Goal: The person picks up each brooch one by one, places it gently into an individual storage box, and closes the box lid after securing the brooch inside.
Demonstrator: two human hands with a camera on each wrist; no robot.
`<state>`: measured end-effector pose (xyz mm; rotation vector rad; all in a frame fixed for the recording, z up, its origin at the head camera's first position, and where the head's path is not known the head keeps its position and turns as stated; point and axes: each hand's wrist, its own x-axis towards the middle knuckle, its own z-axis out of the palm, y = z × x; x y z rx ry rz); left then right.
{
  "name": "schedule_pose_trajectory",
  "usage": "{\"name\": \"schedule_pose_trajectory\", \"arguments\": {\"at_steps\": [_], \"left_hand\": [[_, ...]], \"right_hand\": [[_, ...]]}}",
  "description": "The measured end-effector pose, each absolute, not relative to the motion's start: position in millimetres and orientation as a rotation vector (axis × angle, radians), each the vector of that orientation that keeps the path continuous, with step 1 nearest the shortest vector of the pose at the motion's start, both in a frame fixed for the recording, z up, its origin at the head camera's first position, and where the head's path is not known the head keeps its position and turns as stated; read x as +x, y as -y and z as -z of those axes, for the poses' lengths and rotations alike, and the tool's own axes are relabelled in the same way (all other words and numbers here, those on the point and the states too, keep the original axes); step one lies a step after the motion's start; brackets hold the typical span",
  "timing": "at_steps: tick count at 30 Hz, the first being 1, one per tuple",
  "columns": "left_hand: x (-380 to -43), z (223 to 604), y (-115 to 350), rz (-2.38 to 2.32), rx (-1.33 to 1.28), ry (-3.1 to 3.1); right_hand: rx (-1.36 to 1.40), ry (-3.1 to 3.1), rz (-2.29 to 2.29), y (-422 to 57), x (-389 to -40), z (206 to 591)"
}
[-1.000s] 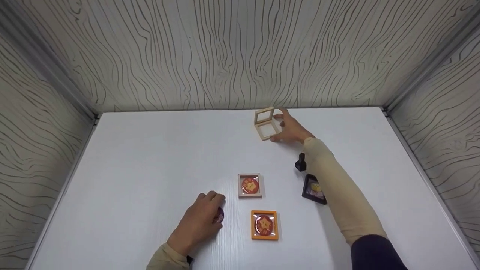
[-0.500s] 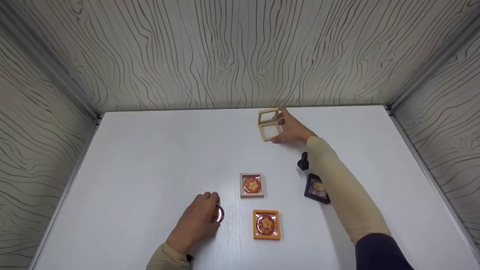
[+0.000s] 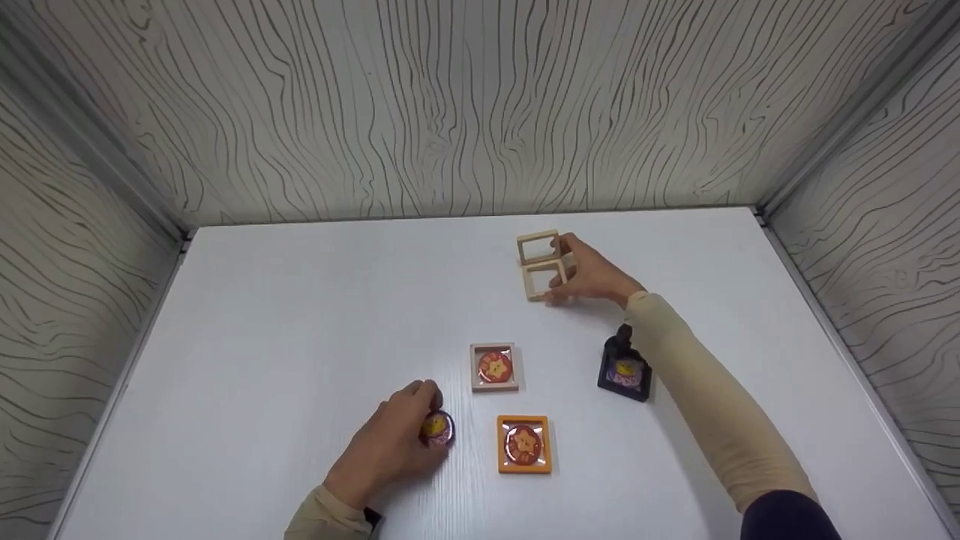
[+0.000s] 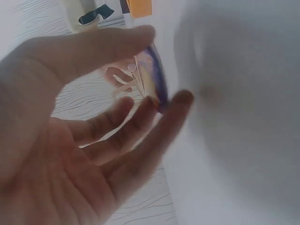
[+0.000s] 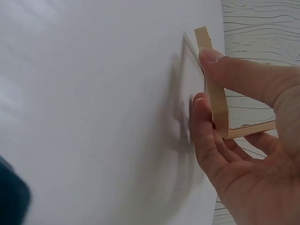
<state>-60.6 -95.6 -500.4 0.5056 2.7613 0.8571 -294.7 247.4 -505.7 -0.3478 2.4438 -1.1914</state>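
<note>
In the head view my left hand [image 3: 386, 446] pinches a round purple badge [image 3: 438, 429] with a yellow figure, low over the white table. The left wrist view shows this badge [image 4: 153, 77] edge-on between thumb and fingers. Farther back, my right hand [image 3: 596, 274] holds a pale wooden hinged display frame [image 3: 541, 262], opened out with clear panes. In the right wrist view, thumb and fingers grip one half of the frame [image 5: 218, 101] just above the tabletop, and the other half angles away from it.
Between the hands lie a pale pink frame [image 3: 474, 369] and an orange frame [image 3: 501, 454], each with a red star badge. A black frame [image 3: 624, 392] with a purple badge sits by the right forearm, a small black stand [image 3: 619, 343] at its top. Wood-patterned panels [image 3: 442, 112] enclose the table.
My right hand has drawn the wooden frame slightly nearer and its lid has swung wider open. The badge in my left hand has turned, so its face shows more.
</note>
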Motion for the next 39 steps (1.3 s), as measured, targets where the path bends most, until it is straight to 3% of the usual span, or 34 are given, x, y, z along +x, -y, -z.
{"name": "schedule_pose_trajectory", "arguments": {"at_steps": [7,27,39], "left_hand": [[-70,513,97,-1.108,0.644,-2.628],[-90,522,78,-1.606,0.103,-2.4],[-101,518,60,-1.742,0.11,-2.328]], "right_hand": [[-0.385,-2.409,1.236,-245,-270,512],[-0.454,-2.379,1.288,-249,-208,510],[-0.341,-2.39,1.303,-245,-172,509]]}}
